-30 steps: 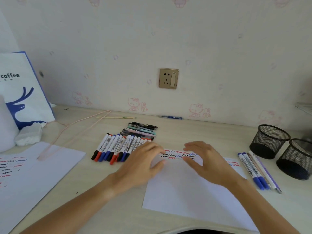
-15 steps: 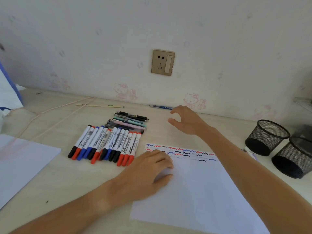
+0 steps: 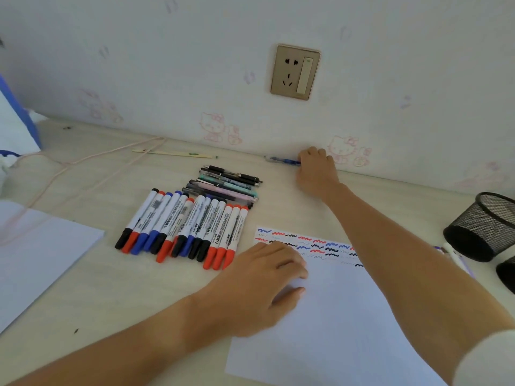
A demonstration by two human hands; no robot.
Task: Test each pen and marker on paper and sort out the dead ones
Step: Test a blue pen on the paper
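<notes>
Our right hand reaches to wall edge of desk, fingers curled onto end of blue pen; we cannot tell if grip is firm. Our left hand rests flat, fingers relaxed, on paper below coloured squiggles. Markers in row left of paper, pens stacked behind them. Mesh cup far right.

left hand: flat, palm down | right hand: outstretched, fingers curled
</notes>
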